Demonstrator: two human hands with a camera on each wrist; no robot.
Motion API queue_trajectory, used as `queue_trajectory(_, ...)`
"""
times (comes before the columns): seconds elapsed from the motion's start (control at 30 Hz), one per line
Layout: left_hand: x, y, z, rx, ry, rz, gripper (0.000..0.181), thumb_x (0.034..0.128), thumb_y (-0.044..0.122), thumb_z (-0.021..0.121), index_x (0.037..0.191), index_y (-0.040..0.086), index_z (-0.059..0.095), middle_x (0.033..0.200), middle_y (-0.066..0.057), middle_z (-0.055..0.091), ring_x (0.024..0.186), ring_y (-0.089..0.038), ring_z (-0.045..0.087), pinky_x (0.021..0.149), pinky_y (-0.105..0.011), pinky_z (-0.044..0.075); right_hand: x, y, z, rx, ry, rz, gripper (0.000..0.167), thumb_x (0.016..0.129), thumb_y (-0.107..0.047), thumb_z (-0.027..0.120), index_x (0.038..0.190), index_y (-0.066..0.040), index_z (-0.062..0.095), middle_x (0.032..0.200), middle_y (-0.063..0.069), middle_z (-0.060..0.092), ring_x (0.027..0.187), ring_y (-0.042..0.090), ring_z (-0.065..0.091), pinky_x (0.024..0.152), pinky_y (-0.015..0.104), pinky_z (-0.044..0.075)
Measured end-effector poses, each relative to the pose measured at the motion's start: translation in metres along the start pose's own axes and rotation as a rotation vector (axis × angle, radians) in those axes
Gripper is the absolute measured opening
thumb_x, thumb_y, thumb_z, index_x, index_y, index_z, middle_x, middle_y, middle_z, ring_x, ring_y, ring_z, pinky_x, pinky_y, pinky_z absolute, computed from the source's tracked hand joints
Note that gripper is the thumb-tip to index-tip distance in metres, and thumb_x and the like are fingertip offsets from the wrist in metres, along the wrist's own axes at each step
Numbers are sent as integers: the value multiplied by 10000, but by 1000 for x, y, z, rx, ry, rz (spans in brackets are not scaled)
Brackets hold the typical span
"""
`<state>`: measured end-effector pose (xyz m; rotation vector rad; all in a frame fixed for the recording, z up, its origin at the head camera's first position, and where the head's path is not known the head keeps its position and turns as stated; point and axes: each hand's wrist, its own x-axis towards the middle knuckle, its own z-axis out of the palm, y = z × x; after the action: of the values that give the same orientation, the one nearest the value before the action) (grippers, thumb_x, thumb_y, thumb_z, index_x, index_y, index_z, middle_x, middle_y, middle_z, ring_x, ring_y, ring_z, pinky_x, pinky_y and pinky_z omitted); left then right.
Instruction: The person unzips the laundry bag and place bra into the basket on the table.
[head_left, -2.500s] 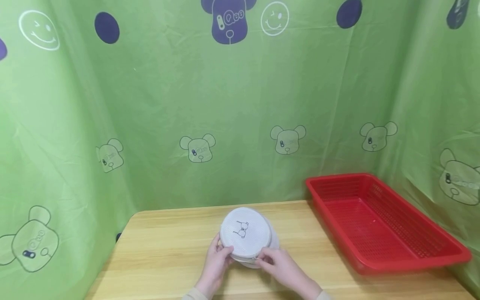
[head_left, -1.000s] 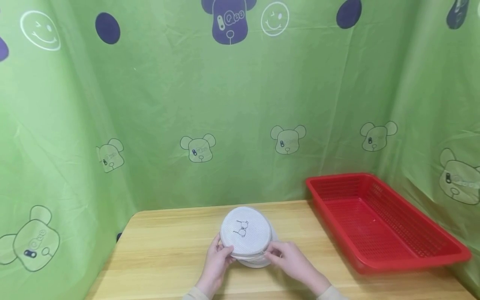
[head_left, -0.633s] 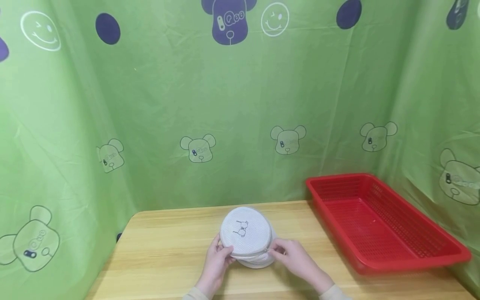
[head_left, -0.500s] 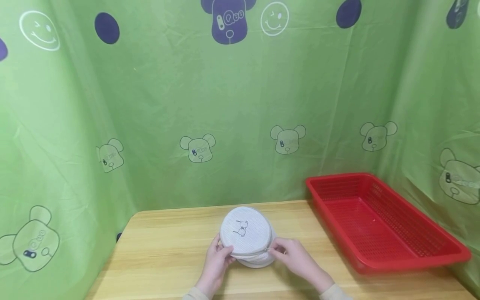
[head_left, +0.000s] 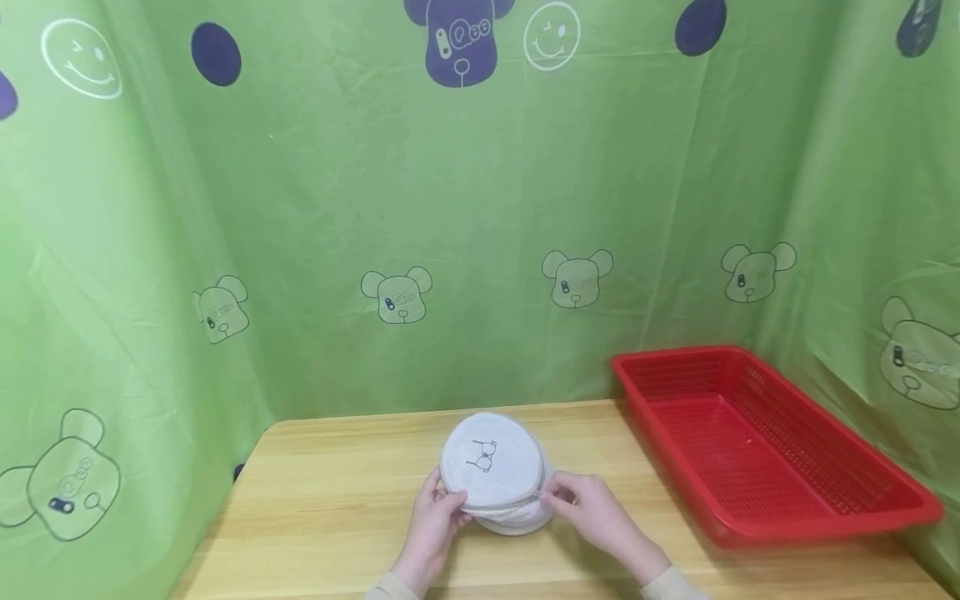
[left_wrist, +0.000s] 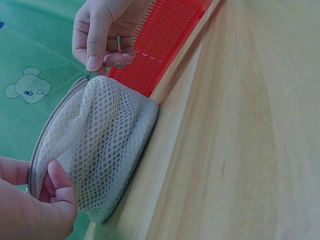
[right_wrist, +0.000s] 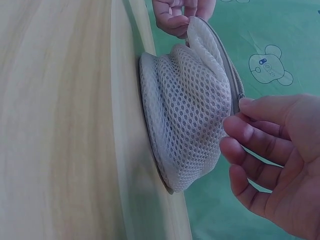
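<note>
A round white mesh bag point(head_left: 491, 462) with a dark line drawing on its lid stands on the wooden table. My left hand point(head_left: 433, 521) grips the lid's near left edge, thumb on top. At the near right edge, my right hand point(head_left: 592, 510) pinches the zipper pull. The left wrist view shows the mesh side point(left_wrist: 107, 135) sagging in folds, with the right hand point(left_wrist: 105, 37) at the pull and the left hand point(left_wrist: 37, 205) holding the rim. In the right wrist view the zipper runs along the rim of the bag point(right_wrist: 187, 100) to the right thumb and forefinger.
A red perforated plastic basket point(head_left: 720, 517) stands to the right on the table point(head_left: 337, 500). A green curtain point(head_left: 480, 192) printed with bears and smiley faces hangs behind the table and along both sides.
My right hand has moved right and slightly away from me along the lid's rim, pinching the zipper pull. The left hand and the bag have stayed nearly still.
</note>
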<state>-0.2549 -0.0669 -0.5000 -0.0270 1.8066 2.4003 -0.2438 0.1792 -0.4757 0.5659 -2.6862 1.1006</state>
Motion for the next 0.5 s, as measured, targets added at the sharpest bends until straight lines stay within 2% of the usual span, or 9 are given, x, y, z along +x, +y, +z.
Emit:
queue_trajectory(0.23, -1, 1, 0, -7, 27, 1, 773, 895, 65, 567, 1522, -31, 125, 975, -33, 536, 800, -119, 564, 775, -243, 527, 0, 0, 0, 2, -19, -37, 79, 890, -200, 668, 813, -183, 667, 755, -54, 687, 686, -41, 539, 643, 183, 488)
queue_trajectory(0.4, -2, 2, 2, -4, 62, -8, 771, 897, 74, 561, 1528, -7, 126, 1022, -55, 529, 842, -141, 591, 800, -269, 542, 0, -3, 2, 27, -49, -95, 110, 900, -226, 662, 799, -183, 652, 735, -80, 669, 677, -45, 534, 623, 176, 481)
queue_trajectory(0.5, -2, 2, 2, 9, 79, -19, 770, 896, 87, 564, 1533, 16, 136, 1051, -68, 514, 862, -151, 592, 791, -276, 544, 0, -6, 5, 34, -61, -99, 108, 899, -234, 661, 802, -189, 650, 752, -90, 671, 701, -46, 541, 641, 178, 491)
